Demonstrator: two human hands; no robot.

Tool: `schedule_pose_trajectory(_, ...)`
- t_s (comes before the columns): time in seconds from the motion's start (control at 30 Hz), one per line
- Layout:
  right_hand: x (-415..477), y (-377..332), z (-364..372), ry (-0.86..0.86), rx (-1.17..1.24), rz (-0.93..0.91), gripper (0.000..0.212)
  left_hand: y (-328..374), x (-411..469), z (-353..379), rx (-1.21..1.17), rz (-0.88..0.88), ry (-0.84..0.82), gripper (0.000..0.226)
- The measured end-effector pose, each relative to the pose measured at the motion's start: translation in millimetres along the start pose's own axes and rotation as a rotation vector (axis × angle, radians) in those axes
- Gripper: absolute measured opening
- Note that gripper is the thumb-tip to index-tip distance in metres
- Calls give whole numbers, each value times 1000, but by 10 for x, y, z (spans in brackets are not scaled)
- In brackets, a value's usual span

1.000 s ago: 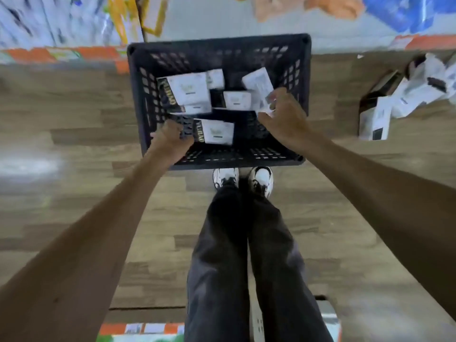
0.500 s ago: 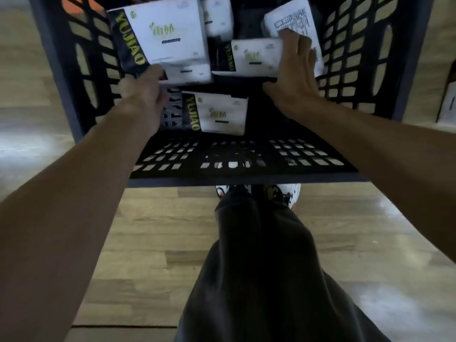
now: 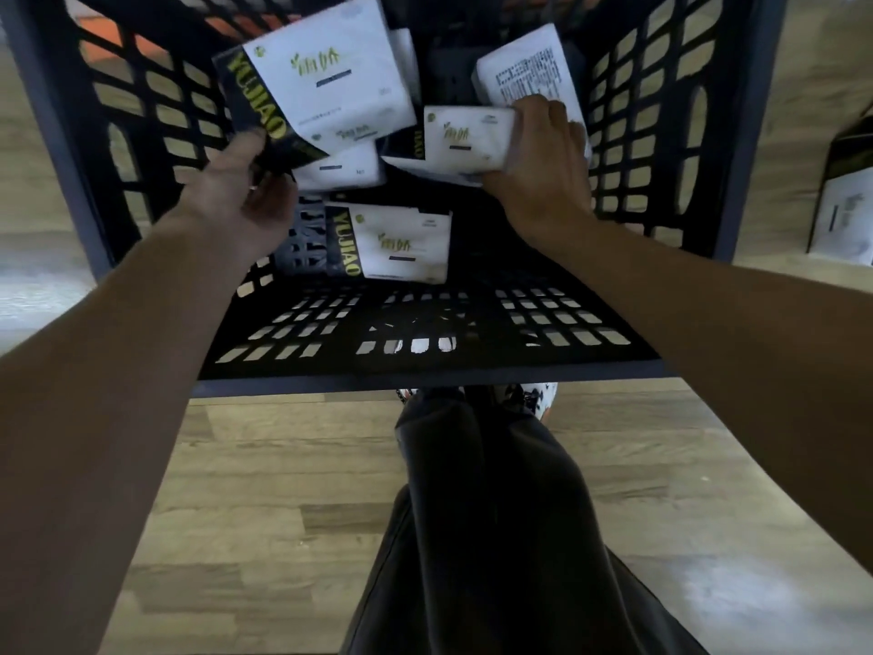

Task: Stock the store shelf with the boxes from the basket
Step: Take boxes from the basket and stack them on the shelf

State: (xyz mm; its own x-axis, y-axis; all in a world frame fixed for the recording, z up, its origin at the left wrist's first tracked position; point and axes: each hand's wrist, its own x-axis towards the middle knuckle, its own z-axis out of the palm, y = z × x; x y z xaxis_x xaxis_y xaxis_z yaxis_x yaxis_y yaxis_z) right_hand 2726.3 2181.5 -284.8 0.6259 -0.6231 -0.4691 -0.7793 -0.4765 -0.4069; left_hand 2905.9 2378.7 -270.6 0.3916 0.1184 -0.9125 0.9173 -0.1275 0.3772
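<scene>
A dark plastic basket (image 3: 425, 371) stands on the floor in front of me with several white and black boxes marked YUJIAO inside. My left hand (image 3: 236, 191) grips the black edge of a large box (image 3: 321, 87) and holds it tilted above the others. My right hand (image 3: 543, 163) is curled round the right end of a smaller box (image 3: 460, 139). Behind that hand leans a box with printed text (image 3: 524, 73). Another box (image 3: 392, 243) lies flat on the basket floor between my hands.
The basket sits on a wood-plank floor (image 3: 283, 489). My dark trouser legs (image 3: 491, 536) and shoes are just behind the basket's near wall. More white and black boxes (image 3: 845, 200) lie on the floor at the right edge.
I have leaned closer over the basket. My left hand has lifted and tilted the large box. My right hand has come off the text box and closed round the smaller box.
</scene>
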Motion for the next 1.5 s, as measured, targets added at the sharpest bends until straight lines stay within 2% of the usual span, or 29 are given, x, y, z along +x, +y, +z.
schedule_pose_trajectory(0.17,-116,-59,-219,-36,-46,37,66,-19,-385,116,-44,-4,-85,8)
schedule_pose_trajectory(0.27,-328,-94,-504,-21,-13,63,67,1,-685,143,32,34,-68,28)
schedule_pose_trajectory(0.43,-847,-257,-1308,-9,90,132,64,264,-1544,44,142,42,9,35)
schedule_pose_trajectory(0.57,-1225,-591,-2183,51,100,130,63,654,-2364,-57,197,78,13,28)
schedule_pose_trajectory(0.7,-1595,-1008,-3184,36,9,105,67,1115,-3327,-94,259,142,-27,33)
schedule_pose_trajectory(0.83,-2027,-1427,-4304,109,-29,29,64,1656,-4461,-111,353,181,-73,24)
schedule_pose_trajectory(0.97,-2450,-1823,-5434,86,-43,24,64,2198,-5620,-113,451,300,-168,33)
schedule_pose_trajectory(1.1,-2839,-2226,-6507,128,-38,19,73,2731,-6682,-18,481,404,-244,26)
schedule_pose_trajectory(1.3,-3210,-2552,-7815,197,-149,-46,71,3287,-7597,104,530,471,-460,23)
schedule_pose_trajectory(1.37,-3324,-2569,-8192,232,-162,-53,59,3393,-7838,191,533,487,-521,31)
schedule_pose_trajectory(1.43,-3400,-2539,-8487,257,-181,-51,49,3459,-8053,308,549,528,-554,30)
schedule_pose_trajectory(1.5,-3433,-2465,-8723,270,-187,-40,51,3504,-8225,438,559,545,-563,30)
